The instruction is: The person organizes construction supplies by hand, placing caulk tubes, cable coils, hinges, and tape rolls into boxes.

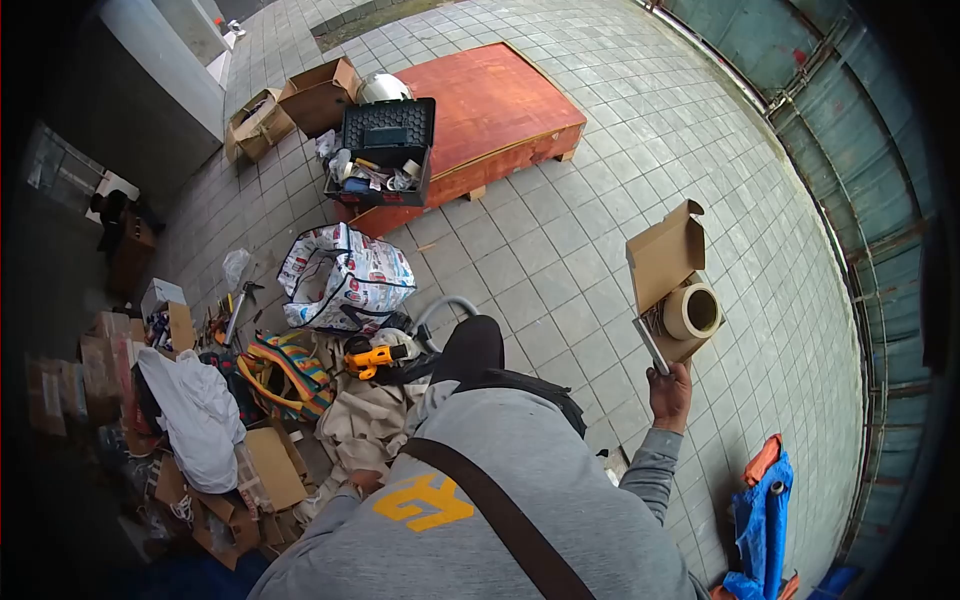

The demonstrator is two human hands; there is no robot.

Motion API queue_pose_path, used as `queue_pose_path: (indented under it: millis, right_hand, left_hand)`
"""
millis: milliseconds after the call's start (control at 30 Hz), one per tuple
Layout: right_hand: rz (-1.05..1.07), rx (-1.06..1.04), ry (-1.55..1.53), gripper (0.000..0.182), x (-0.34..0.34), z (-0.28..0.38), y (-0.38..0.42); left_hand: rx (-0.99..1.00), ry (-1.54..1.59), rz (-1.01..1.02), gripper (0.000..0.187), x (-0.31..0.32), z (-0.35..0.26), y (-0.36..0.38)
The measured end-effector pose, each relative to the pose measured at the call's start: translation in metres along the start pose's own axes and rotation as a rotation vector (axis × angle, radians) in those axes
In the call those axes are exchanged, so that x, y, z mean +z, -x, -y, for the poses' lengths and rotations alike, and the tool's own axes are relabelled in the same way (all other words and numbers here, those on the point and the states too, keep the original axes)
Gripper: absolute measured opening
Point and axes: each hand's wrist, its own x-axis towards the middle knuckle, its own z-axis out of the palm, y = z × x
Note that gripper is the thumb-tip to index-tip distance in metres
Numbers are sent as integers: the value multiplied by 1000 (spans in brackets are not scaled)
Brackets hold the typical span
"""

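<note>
My right hand (670,396) is out to the right, gripping the lower edge of a small open cardboard box (664,258) with its lid flap up. A wide beige roll of tape (692,311) sits in the box, its round hollow core facing up and to the right. My left hand (367,481) is low on the left beside a crumpled beige cloth (365,420); its fingers are too small and partly hidden to make out. Near that cloth lie an orange tool (375,358) and a striped colourful bag (285,375).
An open black toolbox (388,150) stands against a low red platform (490,105). A patterned carrier bag (347,278) is in front of it. Boxes and a white sack (195,415) are piled at left. Blue tarpaulin (765,520) lies at lower right, near a metal fence (850,130).
</note>
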Motion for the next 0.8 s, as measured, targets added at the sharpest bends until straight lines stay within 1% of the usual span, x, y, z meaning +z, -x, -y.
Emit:
queue_pose_path:
  millis: [33, 67, 100, 167, 233, 300, 333, 367, 433, 467, 500, 533, 567, 633, 700, 767, 800]
  right_hand:
    - [19, 22, 14, 42, 21, 10, -31]
    - [67, 12, 44, 42, 55, 20, -57]
    - [118, 0, 75, 41, 80, 27, -85]
    - [162, 49, 102, 44, 102, 30, -150]
    - [165, 96, 112, 47, 136, 28, -215]
    - [217, 135, 130, 48, 143, 19, -299]
    - [230, 173, 146, 49, 145, 10, -331]
    - [228, 201, 147, 49, 164, 3, -355]
    - [223, 182, 273, 47, 212, -3, -400]
    - [226, 220, 315, 47, 222, -9, -427]
    - [221, 249, 320, 48, 234, -17, -455]
    - [221, 274, 357, 48, 249, -24, -481]
    - [222, 299, 391, 48, 261, -33, -505]
    - [229, 372, 407, 48, 277, -55, -563]
    - [220, 431, 423, 51, 308, -79, -618]
    - [210, 526, 460, 53, 328, -111, -684]
    - [245, 571, 489, 54, 336, -131, -722]
  left_hand:
    - [-153, 421, -113, 38, 18, -39, 47]
    - [-179, 398, -179, 35, 28, -100, 114]
    - [-196, 426, -177, 35, 26, -130, 119]
    - [-165, 483, -224, 44, 21, -180, 118]
    - [-49, 548, -234, 42, 11, -238, 97]
    - [63, 588, -338, 36, 7, -319, 95]
    - [156, 581, -353, 36, 1, -348, 79]
    - [240, 569, -368, 37, -6, -372, 65]
    - [281, 559, -333, 38, -16, -431, 63]
    - [271, 572, -334, 38, -22, -457, 61]
    - [354, 504, -322, 38, -30, -482, 61]
    - [424, 424, -307, 38, -36, -495, 67]
    - [404, 422, -308, 38, -41, -503, 80]
    - [441, 524, -410, 38, -53, -532, 107]
    - [381, 639, -494, 37, -57, -556, 150]
    - [279, 680, -604, 38, -55, -546, 161]
    - [267, 689, -605, 38, -61, -572, 153]
